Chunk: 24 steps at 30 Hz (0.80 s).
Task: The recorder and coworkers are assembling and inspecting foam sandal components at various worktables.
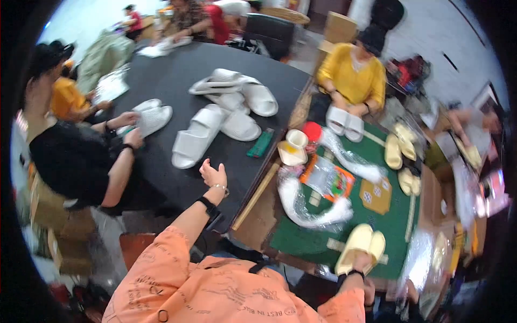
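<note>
My left hand (214,174) reaches over the dark table, its fingers loosely apart with nothing seen in them. Just beyond it lies a heap of white slides (225,97), and one pair of white slides (198,135) with ribbed soles is nearest to my fingertips. At the lower right, my right hand (363,261) grips a pair of cream slippers (361,245) by the near end, over the edge of the green table. The fingers of that hand are partly hidden by the slippers.
Right of my left hand lies a green packet (260,142). The green table (293,237) bears clear plastic wrap (309,212), an orange bag (344,180), a yellow card (377,195) and cups. Co-workers sit around: a person in black (75,151) at left, one in yellow (355,70) opposite, both handling slippers.
</note>
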{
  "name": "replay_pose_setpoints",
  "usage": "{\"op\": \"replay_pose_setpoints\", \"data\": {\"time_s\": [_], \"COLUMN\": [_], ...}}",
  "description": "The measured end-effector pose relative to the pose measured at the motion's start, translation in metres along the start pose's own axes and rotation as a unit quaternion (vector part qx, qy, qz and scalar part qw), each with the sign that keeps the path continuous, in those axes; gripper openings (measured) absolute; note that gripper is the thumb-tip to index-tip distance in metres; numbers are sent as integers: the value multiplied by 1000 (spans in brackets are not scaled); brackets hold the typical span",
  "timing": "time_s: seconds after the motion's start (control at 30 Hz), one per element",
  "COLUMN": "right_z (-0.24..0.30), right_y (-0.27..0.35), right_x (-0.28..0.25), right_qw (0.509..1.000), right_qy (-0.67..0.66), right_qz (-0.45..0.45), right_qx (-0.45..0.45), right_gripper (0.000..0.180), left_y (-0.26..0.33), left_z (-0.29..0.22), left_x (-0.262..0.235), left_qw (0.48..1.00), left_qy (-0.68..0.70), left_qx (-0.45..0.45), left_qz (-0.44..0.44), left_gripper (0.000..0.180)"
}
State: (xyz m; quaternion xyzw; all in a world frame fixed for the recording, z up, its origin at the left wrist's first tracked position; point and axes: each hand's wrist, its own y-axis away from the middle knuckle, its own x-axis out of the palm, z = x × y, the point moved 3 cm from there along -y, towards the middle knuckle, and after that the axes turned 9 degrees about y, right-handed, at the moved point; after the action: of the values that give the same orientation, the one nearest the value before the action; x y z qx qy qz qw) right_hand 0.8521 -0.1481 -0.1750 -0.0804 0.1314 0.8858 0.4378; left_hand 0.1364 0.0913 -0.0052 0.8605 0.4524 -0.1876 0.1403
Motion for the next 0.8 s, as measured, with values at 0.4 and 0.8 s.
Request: {"op": "replay_pose_setpoints", "data": {"time_s": [0.4, 0.8], "right_z": [114, 324], "right_y": [135, 298], "right_x": [186, 566], "right_qw": [789, 844], "right_qy": [521, 115], "right_qz": [-216, 311], "right_qx": [-243, -422], "right_gripper": [26, 18], "left_y": [-162, -157], "left_z": [118, 126], "left_x": [-101, -100], "left_qw": [838, 738], "left_qy": [284, 615], "left_qx": [-349, -276], "left_qz": [-309, 16], "left_gripper": [44, 35]}}
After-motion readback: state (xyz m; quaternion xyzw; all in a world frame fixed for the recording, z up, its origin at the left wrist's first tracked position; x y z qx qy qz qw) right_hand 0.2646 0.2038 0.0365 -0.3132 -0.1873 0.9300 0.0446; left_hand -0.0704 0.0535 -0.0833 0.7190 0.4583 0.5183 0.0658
